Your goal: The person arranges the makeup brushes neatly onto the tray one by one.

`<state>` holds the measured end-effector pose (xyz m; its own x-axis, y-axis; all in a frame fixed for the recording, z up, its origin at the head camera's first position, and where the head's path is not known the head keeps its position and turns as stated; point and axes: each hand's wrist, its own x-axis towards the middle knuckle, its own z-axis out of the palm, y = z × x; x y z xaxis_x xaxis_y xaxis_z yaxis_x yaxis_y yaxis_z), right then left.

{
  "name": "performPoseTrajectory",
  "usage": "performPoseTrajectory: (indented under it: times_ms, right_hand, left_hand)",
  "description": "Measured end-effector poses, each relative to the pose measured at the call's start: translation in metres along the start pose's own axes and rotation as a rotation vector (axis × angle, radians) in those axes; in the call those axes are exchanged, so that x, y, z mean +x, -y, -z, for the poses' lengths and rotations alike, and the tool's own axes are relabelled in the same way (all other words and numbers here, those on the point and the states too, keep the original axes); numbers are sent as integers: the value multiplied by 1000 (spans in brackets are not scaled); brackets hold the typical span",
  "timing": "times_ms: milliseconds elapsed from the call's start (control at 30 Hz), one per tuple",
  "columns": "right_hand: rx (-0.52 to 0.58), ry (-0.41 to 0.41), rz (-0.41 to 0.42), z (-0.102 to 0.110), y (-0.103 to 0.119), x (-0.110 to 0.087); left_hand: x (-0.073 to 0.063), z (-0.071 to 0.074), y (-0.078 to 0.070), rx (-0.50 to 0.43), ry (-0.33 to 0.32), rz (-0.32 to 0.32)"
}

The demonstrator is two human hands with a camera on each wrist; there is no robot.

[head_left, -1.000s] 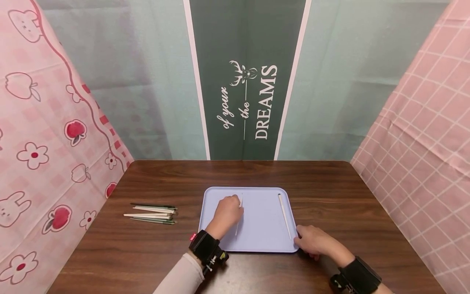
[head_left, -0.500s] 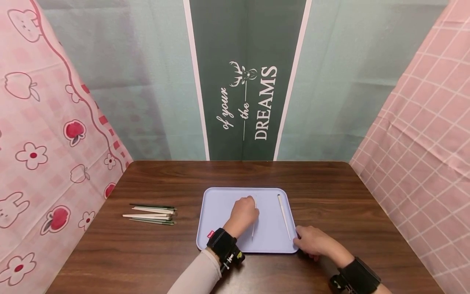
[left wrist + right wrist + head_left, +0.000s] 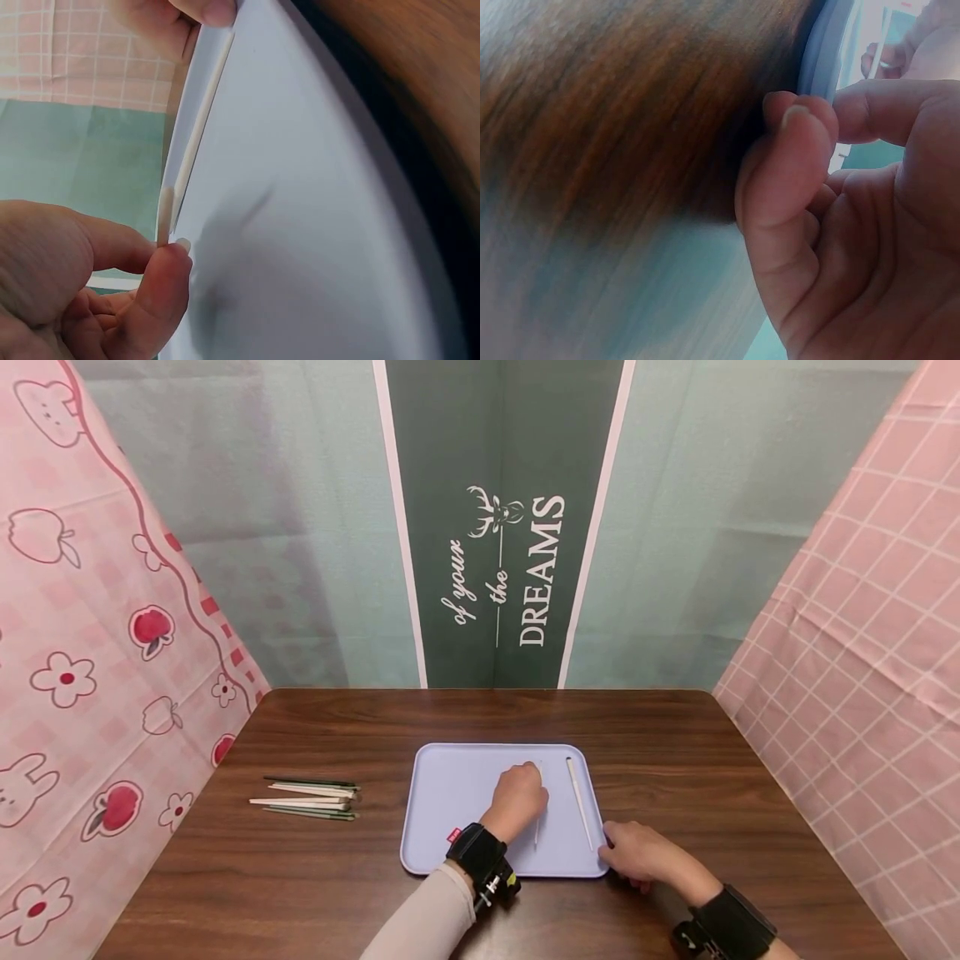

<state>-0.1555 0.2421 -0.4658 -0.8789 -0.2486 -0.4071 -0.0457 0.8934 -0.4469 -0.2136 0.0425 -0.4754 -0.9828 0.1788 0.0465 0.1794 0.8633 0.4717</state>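
Observation:
My left hand (image 3: 517, 795) is over the right half of a lilac tray (image 3: 450, 785), pinching a slim pale brush (image 3: 537, 837) between thumb and finger. In the left wrist view the held brush (image 3: 165, 216) juts past the fingertips, just above the tray. A second thin white brush with a dark tip (image 3: 580, 802) lies along the tray's right side. At the near right corner, my right hand (image 3: 633, 850) grips the tray's rim. The right wrist view has its fingers curled at the tray edge (image 3: 821, 56); part of that grip is hidden.
Left of the tray, several slim brushes with white and dark green handles (image 3: 303, 802) lie side by side on the brown wooden table (image 3: 202, 868). Fabric hangings (image 3: 300, 568) stand behind and at both sides.
My left hand has moved rightward across the tray with the pinched brush, from the left part toward the brush lying at the right. The right hand stays at the corner.

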Motion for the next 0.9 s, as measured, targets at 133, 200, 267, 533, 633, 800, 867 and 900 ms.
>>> performPoseTrajectory:
  times_ms: [133, 200, 267, 533, 633, 800, 867, 900]
  right_hand:
    - [2, -1, 2, 0, 0, 0]
    - [3, 1, 1, 0, -1, 1]
    - [5, 4, -2, 0, -1, 1]
    - [4, -8, -3, -1, 0, 0]
    - [3, -7, -5, -1, 0, 0]
    - [7, -7, -5, 0, 0, -1]
    - [9, -5, -4, 1, 0, -1]
    - [9, -3, -4, 1, 0, 0]
  left_hand:
    - [2, -4, -5, 10, 8, -3]
    - [3, -7, -7, 17, 12, 0]
    - [3, -8, -9, 13, 11, -2]
    - [5, -11, -16, 9, 2, -1]
    - [6, -13, -17, -5, 2, -1]
    - [7, -15, -20, -3, -1, -7]
    - [7, -16, -22, -3, 7, 0]
    - [7, -16, -23, -3, 11, 5]
